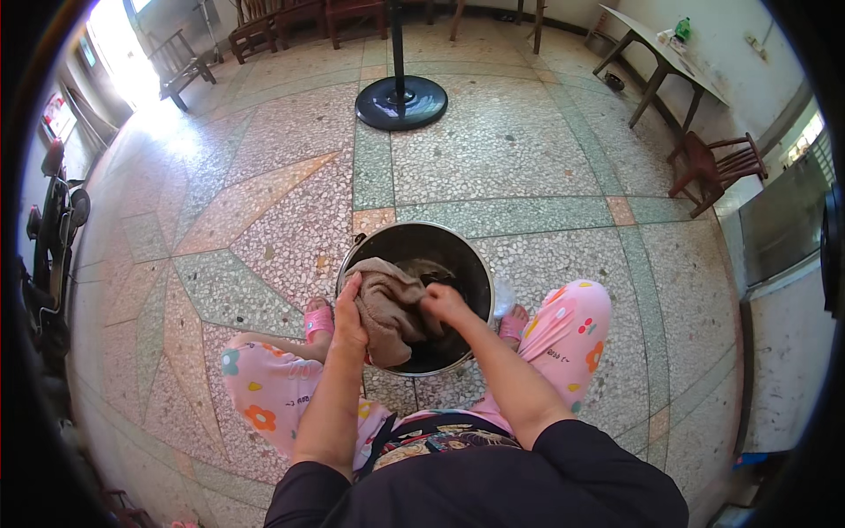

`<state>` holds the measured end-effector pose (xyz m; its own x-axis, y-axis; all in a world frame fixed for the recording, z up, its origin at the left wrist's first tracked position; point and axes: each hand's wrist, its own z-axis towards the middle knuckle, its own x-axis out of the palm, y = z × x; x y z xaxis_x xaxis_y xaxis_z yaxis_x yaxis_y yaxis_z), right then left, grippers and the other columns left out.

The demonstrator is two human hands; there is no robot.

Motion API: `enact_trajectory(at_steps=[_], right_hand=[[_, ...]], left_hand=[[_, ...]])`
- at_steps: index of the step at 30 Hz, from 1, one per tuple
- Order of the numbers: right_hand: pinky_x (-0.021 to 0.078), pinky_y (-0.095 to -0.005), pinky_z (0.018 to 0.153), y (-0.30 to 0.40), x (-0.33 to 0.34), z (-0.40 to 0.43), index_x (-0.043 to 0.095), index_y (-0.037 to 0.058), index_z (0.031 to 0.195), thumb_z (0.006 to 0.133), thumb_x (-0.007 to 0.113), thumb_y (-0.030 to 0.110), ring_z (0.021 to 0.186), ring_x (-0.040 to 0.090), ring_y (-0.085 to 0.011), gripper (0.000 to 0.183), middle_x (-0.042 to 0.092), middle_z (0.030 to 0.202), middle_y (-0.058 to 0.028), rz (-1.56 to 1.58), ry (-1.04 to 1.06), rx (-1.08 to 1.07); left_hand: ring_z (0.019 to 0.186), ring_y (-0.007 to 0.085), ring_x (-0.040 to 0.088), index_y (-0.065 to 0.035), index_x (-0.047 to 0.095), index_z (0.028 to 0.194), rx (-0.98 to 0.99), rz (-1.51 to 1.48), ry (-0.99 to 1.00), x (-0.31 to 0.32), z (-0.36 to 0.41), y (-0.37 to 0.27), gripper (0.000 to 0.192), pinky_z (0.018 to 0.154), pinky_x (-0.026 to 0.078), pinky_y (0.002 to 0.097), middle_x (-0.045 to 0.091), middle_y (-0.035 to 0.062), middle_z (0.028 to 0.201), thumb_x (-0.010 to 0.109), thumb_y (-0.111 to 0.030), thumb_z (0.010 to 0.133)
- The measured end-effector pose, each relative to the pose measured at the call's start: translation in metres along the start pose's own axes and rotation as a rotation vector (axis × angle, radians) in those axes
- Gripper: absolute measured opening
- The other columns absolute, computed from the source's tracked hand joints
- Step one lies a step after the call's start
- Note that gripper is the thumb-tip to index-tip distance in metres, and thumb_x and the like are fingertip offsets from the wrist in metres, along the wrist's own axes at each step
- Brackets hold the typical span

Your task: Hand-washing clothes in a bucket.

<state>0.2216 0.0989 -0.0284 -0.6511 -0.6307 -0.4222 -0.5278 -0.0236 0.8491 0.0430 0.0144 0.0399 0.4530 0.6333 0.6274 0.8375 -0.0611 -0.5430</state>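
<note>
A round dark-bottomed metal bucket (485,264) stands on the floor between my feet. Over its left half is a bunched brown cloth (386,310), like a towel. My left hand (351,313) holds the cloth's left side, thumb up, near the rim. At the right end of the cloth, my right hand (445,303) is closed on a fold of it, above the inside of the bucket. The bucket's contents lie in shadow and are hard to make out; part of the inside is hidden by the cloth and my hands.
A pale, translucent object (503,297) is beside the bucket's right rim. Beyond it, a black round stand base (401,103) rests on the terrazzo floor. A wooden chair (709,168) and a long table (673,56) are at the right, a motorcycle (53,251) at the far left.
</note>
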Motion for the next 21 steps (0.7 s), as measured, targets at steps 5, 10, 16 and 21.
enact_trajectory(at_steps=[5, 10, 16, 21], right_hand=[[0.0410, -0.0226, 0.066, 0.063, -0.047, -0.013, 0.053, 0.0081, 0.073, 0.075, 0.050, 0.008, 0.071, 0.048, -0.0076, 0.003, 0.052, 0.074, -0.0002, 1.147, -0.169, -0.147], [0.0421, -0.0333, 0.089, 0.070, -0.027, -0.030, 0.039, 0.0044, 0.125, 0.073, 0.060, 0.025, 0.099, 0.055, -0.0278, 0.060, 0.057, 0.104, -0.0158, 0.010, -0.197, -0.265], [0.0468, -0.0351, 0.077, 0.091, -0.028, -0.051, 0.061, 0.0039, 0.089, 0.060, 0.068, 0.028, 0.088, 0.060, -0.0294, 0.039, 0.060, 0.099, -0.0172, -0.275, 0.270, -0.236], [0.0468, -0.0265, 0.072, 0.034, -0.027, 0.001, 0.057, 0.0036, 0.078, 0.067, 0.054, 0.003, 0.077, 0.057, -0.0172, 0.011, 0.058, 0.079, -0.0054, 1.168, 0.007, 0.023]], left_hand=[[0.100, 0.0217, 0.055, -0.0049, 0.050, 0.119, 0.116, 0.128, -0.162, -0.009, 0.002, 0.010, 0.040, 0.085, 0.045, 0.0340, 0.056, 0.0093, 0.113, 0.057, -0.027, 0.086], [0.106, 0.0209, 0.050, -0.0071, 0.048, 0.119, 0.316, 0.070, -0.138, -0.004, 0.012, 0.008, 0.041, 0.086, 0.043, 0.0359, 0.053, 0.0086, 0.115, 0.062, -0.022, 0.083], [0.084, 0.0197, 0.057, -0.0014, 0.051, 0.106, 0.393, 0.143, -0.253, -0.028, 0.036, 0.015, 0.030, 0.074, 0.047, 0.0312, 0.058, 0.0082, 0.091, 0.059, -0.010, 0.079], [0.079, 0.0200, 0.059, -0.0007, 0.062, 0.083, 0.159, 0.141, 0.049, -0.017, 0.029, 0.059, 0.015, 0.075, 0.048, 0.0314, 0.061, 0.0082, 0.081, 0.053, -0.001, 0.071]])
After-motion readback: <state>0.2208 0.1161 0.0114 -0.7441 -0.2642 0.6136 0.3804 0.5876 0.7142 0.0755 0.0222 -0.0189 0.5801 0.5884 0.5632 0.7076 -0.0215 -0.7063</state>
